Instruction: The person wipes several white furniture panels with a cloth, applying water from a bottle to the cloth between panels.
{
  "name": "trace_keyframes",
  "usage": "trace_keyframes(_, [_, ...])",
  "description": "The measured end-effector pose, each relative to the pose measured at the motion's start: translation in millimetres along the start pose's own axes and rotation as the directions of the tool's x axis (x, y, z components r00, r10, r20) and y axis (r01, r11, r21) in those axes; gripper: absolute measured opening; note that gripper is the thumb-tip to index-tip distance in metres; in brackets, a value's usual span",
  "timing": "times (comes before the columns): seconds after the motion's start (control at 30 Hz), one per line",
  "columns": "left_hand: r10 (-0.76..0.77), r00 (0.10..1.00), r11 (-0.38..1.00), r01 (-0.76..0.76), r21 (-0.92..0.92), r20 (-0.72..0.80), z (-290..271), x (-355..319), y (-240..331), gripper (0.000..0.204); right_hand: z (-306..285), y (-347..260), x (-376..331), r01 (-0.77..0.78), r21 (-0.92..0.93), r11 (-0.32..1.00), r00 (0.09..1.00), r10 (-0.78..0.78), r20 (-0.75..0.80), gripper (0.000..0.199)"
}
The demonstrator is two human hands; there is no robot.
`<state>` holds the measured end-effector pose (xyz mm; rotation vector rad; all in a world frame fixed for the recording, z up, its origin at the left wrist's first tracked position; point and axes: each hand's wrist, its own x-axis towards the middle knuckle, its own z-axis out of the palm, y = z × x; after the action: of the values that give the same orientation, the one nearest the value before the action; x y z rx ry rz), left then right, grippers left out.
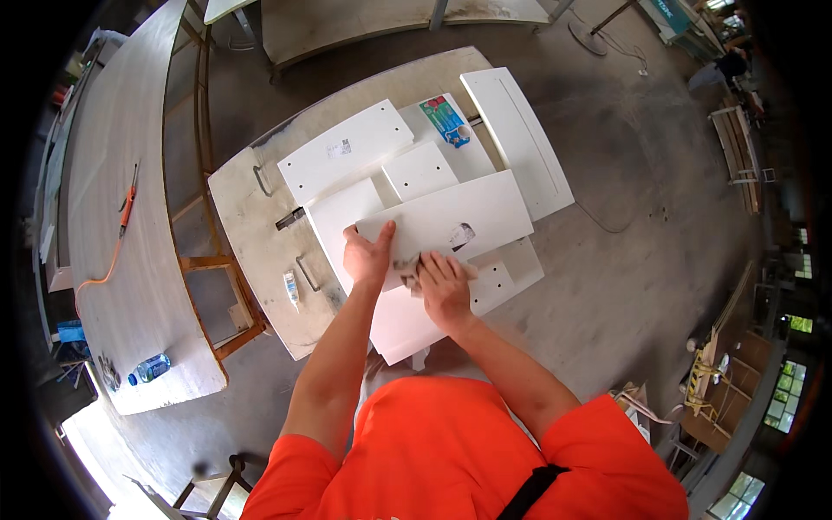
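Observation:
A white panel point(494, 204) with a small dark-and-pale printed patch lies tilted across other white boards in front of me. My left hand point(370, 254) grips its left end, thumb on top and the other fingers partly hidden at the edge. Pressed against the panel's near side is a crumpled beige-grey rag point(407, 267), with my right hand point(444, 288) over it, fingers bent. Under and around the panel are more white boards, among them a drilled one point(347, 149) with a label and a smaller drilled one point(419, 171).
The boards rest on a worn worktable point(251, 208). On it lie a white tube point(291, 289), metal handles point(307, 272) and a blue-green packet point(445, 120). A white drawer front point(518, 143) sits far right. A left bench point(130, 217) holds an orange-handled tool point(129, 208) and a bottle point(151, 369).

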<state>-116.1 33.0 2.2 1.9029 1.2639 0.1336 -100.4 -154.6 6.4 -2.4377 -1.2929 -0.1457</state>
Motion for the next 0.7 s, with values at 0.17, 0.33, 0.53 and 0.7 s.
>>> trace_keyframes(0.17, [-0.009, 0.999, 0.886, 0.029, -0.462, 0.046, -14, 4, -24, 0.059, -77, -4, -45, -0.169, 0.332, 0.928, 0.985, 0.173, 0.018, 0.008])
trace_keyframes(0.33, [0.143, 0.970, 0.840, -0.014, -0.543, 0.197, -50, -48, 7, 0.045, -142, 75, -7, -0.143, 0.215, 0.966, 0.947, 0.197, -0.255, 0.014])
trace_keyframes(0.53, [0.302, 0.846, 0.846, -0.024, -0.533, 0.440, -15, -83, 92, 0.039, -182, 176, -40, -0.493, 0.414, 0.765, 0.858, 0.347, 0.380, 0.029])
trace_keyframes(0.7, [0.010, 0.933, 0.794, 0.211, -0.570, 0.359, 32, -58, 96, 0.033, -167, 237, -49, -0.674, 0.534, 0.510, 0.734, 0.549, 0.401, 0.032])
